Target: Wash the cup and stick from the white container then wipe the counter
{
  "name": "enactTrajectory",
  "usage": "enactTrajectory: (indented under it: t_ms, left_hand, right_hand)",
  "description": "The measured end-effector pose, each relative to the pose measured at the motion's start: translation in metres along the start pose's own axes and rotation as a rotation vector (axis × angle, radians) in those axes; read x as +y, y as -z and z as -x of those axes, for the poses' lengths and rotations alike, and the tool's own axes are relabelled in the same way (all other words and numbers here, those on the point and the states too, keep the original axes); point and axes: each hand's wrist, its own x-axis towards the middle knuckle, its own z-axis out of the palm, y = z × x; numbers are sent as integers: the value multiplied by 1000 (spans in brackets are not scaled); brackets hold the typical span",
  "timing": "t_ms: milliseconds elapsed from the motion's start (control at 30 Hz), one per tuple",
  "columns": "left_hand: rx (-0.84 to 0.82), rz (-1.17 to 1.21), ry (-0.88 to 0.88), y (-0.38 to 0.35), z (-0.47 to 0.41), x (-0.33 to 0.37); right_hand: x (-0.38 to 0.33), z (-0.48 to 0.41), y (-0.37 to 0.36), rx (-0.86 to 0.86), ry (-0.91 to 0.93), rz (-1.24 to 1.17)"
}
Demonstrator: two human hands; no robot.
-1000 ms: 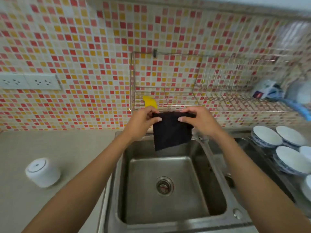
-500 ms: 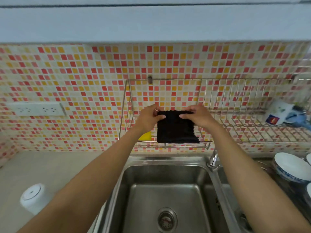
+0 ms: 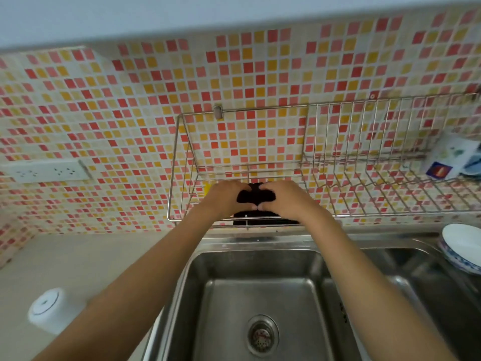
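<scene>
The light is soft and even, bright but not harsh. The steel sink (image 3: 260, 246) shines a little on its rim. The desk (image 3: 78, 256) looks pale and flat. The wall tiles (image 3: 156, 100) bend at the edges. All is a bit blurry. The black cloth (image 3: 256, 197) is too dark to show detail.

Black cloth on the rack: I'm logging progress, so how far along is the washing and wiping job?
Probably near the end. Done: no cup or stick shows in the sink. In hand: left hand and right hand hold the cloth on the wire rack. Left: letting go; whether the counter was wiped cannot be told.
</scene>
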Motion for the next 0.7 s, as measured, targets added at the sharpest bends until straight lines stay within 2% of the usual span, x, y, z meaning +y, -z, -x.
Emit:
enactTrajectory:
  t_ms: [100,200,267,333,467,533,633,700]
  left_hand:
    - [-60,45,11,0,4,6]
    - [44,13,22,5,11,10]
    - [188,34,36,5,21,11]
    - [233,28,26,-1,36,14]
    - [152,-231,44,-18,65,15]
    - [149,-247,107,-22,70,16]
    - [154,-213,181,-20,84,24]
    - [143,-205,162,-25,98,29]
  right_hand:
    - [-4,0,1,-137,-63,84]
    - [-14,5,5,-178,-77,147]
    - [-19,17,3,-102,-77,149]
    - [-21,32,-4,-2,-85,229]
    - [-26,44,-15,26,-129,442]
    - [-26,46,-17,44,-97,479]
    - [-29,61,-24,238,-58,566]
    - [-27,82,-44,362,-68,548]
